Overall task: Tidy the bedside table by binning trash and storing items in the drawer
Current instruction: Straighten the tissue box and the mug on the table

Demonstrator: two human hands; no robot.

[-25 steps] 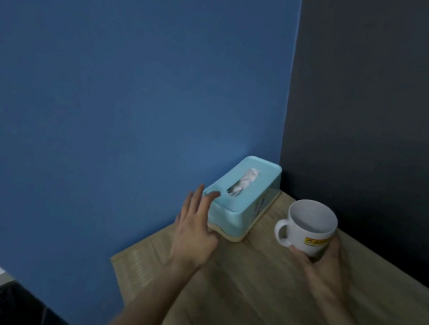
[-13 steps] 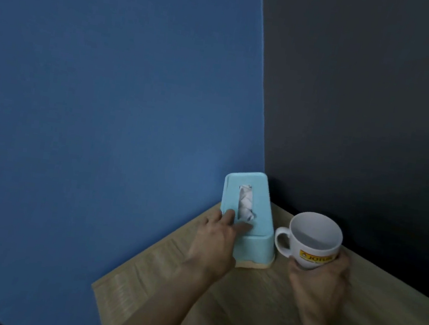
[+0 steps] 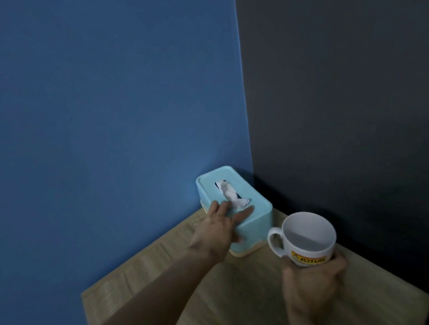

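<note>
Tissue box [image 3: 255,214] has left hand [image 3: 219,231] spread flat on top, probably squaring it up, right hand [image 3: 312,281] curled round the mug [image 3: 306,242] just beside it for moving.

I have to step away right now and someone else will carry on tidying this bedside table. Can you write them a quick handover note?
The left hand is open, its fingers laid flat on top of the tissue box, beside the tissue poking out.
The right hand has a grip around the lower part of the mug, whose handle points toward the tissue box.
The tissue box sits on the table in the corner, against the blue wall. I cannot tell whether the mug is lifted or resting.
Done: nothing visibly stored.
Left: put the mug and tissue box away. The bin and drawer are out of view.
</note>
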